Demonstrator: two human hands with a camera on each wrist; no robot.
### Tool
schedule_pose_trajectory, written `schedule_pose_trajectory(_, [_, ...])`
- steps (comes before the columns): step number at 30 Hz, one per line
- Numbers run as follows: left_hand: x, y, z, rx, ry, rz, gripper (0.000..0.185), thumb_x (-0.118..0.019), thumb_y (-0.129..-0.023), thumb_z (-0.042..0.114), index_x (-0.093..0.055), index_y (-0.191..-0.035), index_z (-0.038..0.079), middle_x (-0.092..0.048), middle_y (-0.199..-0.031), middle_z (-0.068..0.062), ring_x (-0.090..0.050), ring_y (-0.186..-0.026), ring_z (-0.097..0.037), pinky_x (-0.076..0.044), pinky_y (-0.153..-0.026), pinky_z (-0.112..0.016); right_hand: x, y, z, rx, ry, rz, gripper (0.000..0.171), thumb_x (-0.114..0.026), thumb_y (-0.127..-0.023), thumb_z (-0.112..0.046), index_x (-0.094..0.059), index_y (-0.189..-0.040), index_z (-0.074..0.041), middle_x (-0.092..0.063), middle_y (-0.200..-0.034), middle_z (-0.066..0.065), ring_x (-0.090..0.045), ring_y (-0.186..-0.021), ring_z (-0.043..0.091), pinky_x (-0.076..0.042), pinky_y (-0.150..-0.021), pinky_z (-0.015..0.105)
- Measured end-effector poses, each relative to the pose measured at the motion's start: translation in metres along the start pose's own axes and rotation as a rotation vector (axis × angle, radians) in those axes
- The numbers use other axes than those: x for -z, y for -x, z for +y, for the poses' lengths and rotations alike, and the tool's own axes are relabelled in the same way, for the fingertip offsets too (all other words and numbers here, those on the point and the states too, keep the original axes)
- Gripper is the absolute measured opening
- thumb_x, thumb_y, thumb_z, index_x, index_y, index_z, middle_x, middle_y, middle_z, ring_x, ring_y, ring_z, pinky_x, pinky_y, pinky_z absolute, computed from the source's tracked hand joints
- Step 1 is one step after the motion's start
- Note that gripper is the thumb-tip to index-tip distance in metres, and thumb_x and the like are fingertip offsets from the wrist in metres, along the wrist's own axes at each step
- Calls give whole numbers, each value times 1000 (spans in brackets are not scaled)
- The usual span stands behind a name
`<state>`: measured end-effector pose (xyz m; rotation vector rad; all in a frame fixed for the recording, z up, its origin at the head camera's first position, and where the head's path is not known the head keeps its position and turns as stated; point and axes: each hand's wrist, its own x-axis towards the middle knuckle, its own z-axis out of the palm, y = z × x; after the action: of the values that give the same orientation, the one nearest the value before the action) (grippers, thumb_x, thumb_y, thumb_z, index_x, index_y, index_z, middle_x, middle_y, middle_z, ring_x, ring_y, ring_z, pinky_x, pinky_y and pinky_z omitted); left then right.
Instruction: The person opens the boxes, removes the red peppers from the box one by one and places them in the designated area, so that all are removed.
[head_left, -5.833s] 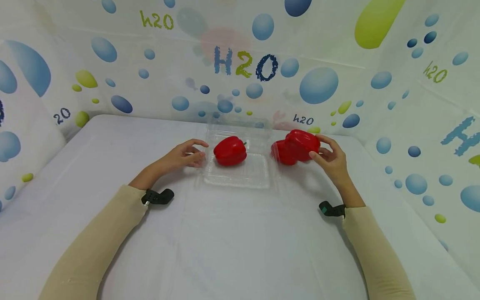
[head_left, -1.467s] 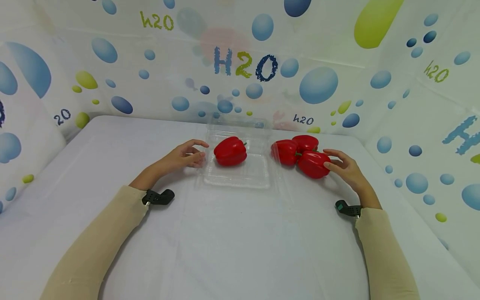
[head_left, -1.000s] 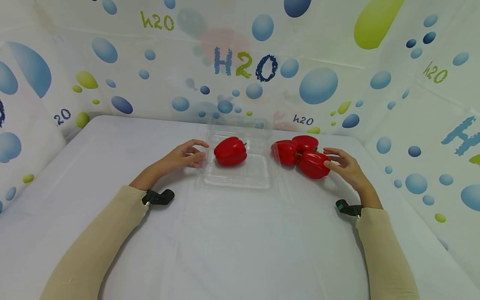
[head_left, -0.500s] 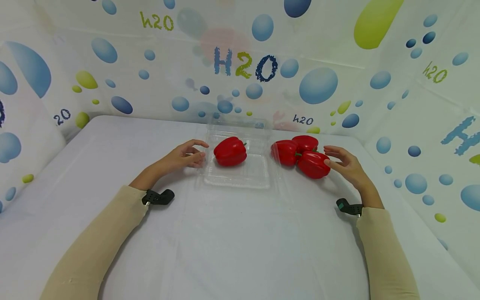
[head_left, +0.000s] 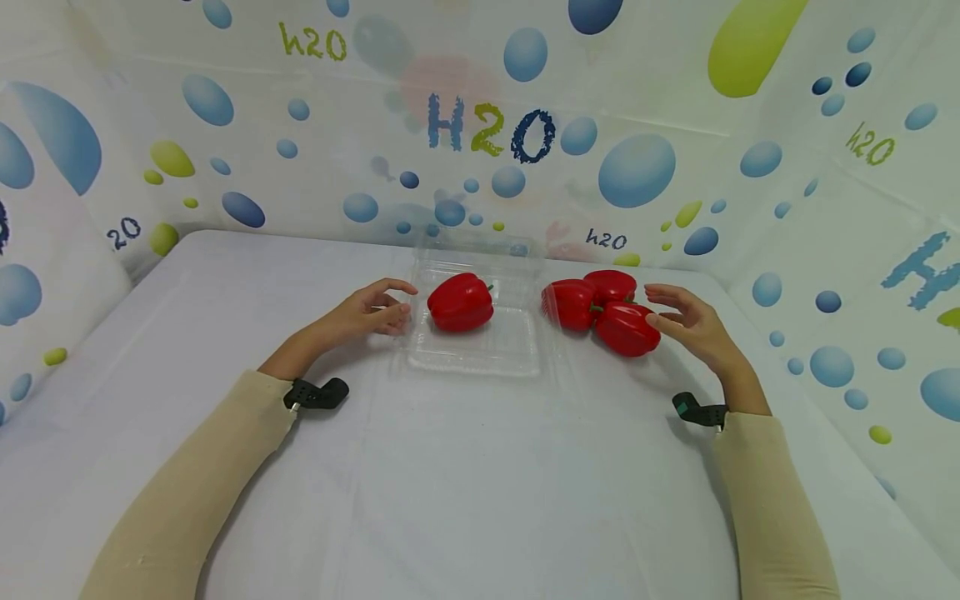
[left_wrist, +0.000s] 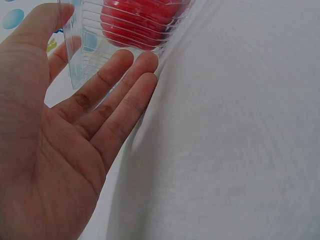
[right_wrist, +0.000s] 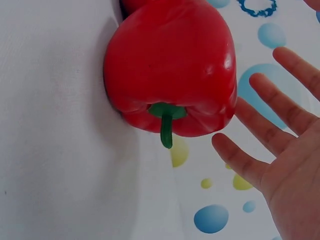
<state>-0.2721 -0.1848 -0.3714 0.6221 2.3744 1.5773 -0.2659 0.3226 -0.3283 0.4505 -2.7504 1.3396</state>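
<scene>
In the head view, my left hand (head_left: 375, 308) is at the left edge of a clear plastic clamshell container (head_left: 472, 362). The left wrist view shows its fingers (left_wrist: 120, 107) extended against the container's side, the thumb overlapping the rim. One red bell pepper (head_left: 460, 302) lies inside the container. To the right sits a cluster of three red bell peppers: a left one (head_left: 572, 307), a rear one (head_left: 611, 286) and a front one (head_left: 626, 330). My right hand (head_left: 693, 327) hovers beside the front pepper, fingers spread and grasping nothing; its green stem (right_wrist: 166, 131) shows in the right wrist view.
A white cloth covers the table (head_left: 480, 483). Behind it hangs a white curtain (head_left: 300, 242) printed with blue and green drops. Part of the clear container overlaps the left pepper of the cluster. Both wrists carry black camera mounts.
Earliest, my right hand held a pepper raised over the cluster; that pepper now lies there. Over the last second the right fingers have opened and lifted slightly from the front pepper. My left hand stays put.
</scene>
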Motion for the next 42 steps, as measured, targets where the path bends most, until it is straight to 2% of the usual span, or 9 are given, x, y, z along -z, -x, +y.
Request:
schedule_pose_trajectory(12, [1,0,2,6,-6,2,45,-55,-94,26,-40,-134,11,-52,-117,-20,-58,-97,-27,-56,-80,-31,-2,-1,-16,16,54,-35,59,-65,-86,-22,-40,-139,-16,-43,-140,9,-40,-127,27,-46,-86,12])
schedule_pose_trajectory(16, [1,0,2,5,-2,0,44,-55,-94,25,-40,-133,12,-52,-117,-20,-59,-97,-27,-56,-81,-31,-4,-2,-19,45,48,-54,59,-66,-85,-17,-41,-138,-12,-44,-139,11,-39,-127,29,-46,-98,35])
schedule_pose_trajectory(19, [2,-1,1,7,0,-2,45,-55,-94,26,-40,-134,12,-52,-118,-20,-58,-97,-27,-56,-81,-31,-5,-3,-21,67,39,-70,58,-67,-84,-16,-42,-137,-11,-44,-138,11,-38,-128,29,-39,-101,54])
schedule_pose_trajectory(22, [2,-1,1,10,0,-3,46,-55,-94,26,-40,-134,11,-52,-118,-20,-58,-97,-27,-56,-81,-31,-6,-2,-24,86,45,-79,58,-68,-83,-15,-43,-135,-12,-45,-137,9,-38,-128,28,-39,-101,56])
schedule_pose_trajectory(25, [2,-2,1,12,3,-3,45,-55,-94,25,-40,-134,11,-52,-118,-20,-58,-97,-28,-56,-80,-31,-8,-2,-26,115,45,-77,56,-68,-83,-13,-46,-134,-12,-46,-135,7,-39,-127,25,-41,-101,51])
schedule_pose_trajectory(29, [2,-3,2,12,9,-7,44,-55,-94,25,-40,-133,12,-52,-118,-21,-59,-96,-27,-56,-80,-31,-11,-1,-25,150,17,-74,51,-66,-85,-12,-48,-132,-12,-47,-133,4,-41,-126,27,-51,-91,29])
schedule_pose_trajectory(32, [1,-4,3,16,11,-10,43,-55,-94,25,-41,-133,13,-52,-119,-20,-59,-96,-27,-56,-80,-31,-13,-1,-25,164,-12,-77,49,-65,-86,-12,-49,-132,-12,-47,-132,1,-42,-125,27,-51,-82,16])
schedule_pose_trajectory(38, [1,-5,4,16,10,-6,44,-55,-94,26,-41,-133,13,-52,-118,-19,-59,-96,-27,-56,-81,-31,-17,-4,-27,231,-14,-81,47,-65,-85,-7,-50,-130,-8,-49,-130,5,-43,-120,9,-47,-88,14])
schedule_pose_trajectory(42, [1,-3,2,14,3,4,44,-55,-94,26,-40,-133,12,-53,-117,-20,-59,-95,-25,-56,-81,-30,-21,-8,-29,257,-28,-108,46,-64,-85,-5,-51,-130,-7,-48,-131,9,-43,-122,12,-46,-89,13])
